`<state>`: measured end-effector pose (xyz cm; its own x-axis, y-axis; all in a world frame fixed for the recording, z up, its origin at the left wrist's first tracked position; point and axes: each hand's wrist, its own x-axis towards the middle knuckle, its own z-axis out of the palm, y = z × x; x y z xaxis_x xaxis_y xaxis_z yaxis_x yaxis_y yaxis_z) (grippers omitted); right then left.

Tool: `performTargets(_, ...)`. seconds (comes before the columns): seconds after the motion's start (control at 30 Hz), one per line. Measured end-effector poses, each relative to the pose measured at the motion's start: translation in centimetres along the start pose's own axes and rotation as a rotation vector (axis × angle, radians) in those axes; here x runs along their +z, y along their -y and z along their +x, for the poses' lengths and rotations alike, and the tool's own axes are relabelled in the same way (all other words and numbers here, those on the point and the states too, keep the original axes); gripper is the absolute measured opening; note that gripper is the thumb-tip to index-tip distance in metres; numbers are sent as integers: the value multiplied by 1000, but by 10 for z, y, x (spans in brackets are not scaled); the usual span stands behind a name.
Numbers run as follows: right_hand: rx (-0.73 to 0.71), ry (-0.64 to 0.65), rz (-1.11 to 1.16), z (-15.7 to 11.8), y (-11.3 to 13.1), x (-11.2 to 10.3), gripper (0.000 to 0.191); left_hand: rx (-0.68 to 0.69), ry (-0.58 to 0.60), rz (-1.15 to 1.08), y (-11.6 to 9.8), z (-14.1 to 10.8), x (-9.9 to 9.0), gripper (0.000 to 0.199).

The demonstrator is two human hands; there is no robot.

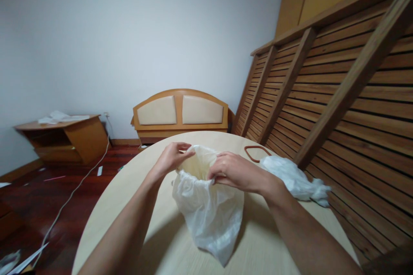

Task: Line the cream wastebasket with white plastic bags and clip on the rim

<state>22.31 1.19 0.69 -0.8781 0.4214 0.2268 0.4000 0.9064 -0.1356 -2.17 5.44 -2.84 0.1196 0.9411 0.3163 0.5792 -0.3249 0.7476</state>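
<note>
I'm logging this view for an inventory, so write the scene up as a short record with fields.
surface: round pale table
left hand: at the far left of the bag's rim, grip unclear
right hand: fingers closed on the right of the rim
white bag: mouth open, pointed corner toward the person; any container inside unclear
right side of table: brown loop, bundled white plastic
behind table: headboard with two cream panels
left of room: low wooden cabinet
right of room: leaning slatted wooden frame

Bedroom, by the padded wooden headboard (181, 111) against the wall (167, 30).
</note>
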Motion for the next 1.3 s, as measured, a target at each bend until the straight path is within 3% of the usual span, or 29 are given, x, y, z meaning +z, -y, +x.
performTargets(0.07, 45, 2, 31, -4, -5, -4, 14, 108, -59, 26, -10, -4, -1, 57)
performTargets(0.13, 103, 8, 55, -9, -10, -7, 14, 279, -46, 54, -21, -11, -4, 52)
performTargets(0.23, 163, -8, 71, -13, -16, -10, 14, 484, 188, 23, -32, -20, -4, 41)
performTargets(0.33, 213, -21, 72, -15, -19, -12, 15, 561, 351, 51, -31, -22, 5, 30)
performTargets(0.5, 320, 2, 19, -18, -15, -10, 18, 606, 321, 129, -20, -16, 23, 22)
performTargets(0.63, 276, -30, 24, -18, -7, -6, 48, 626, 304, 166, -18, -14, 28, 20)
performTargets(0.8, 337, 8, -22, -11, -8, -3, 14, 590, 291, 236, -22, -17, 25, 25)
performTargets(0.93, 370, 52, -10, -11, -14, -1, 13, 594, 314, 248, -24, -18, 18, 32)
performTargets(1.17, 313, 8, 26, -14, -21, 0, 10, 574, 294, 248, -14, -15, 20, 31)
performTargets(1.3, 303, -44, 148, -17, -25, -11, 27, 556, 291, 223, -21, -18, 18, 35)
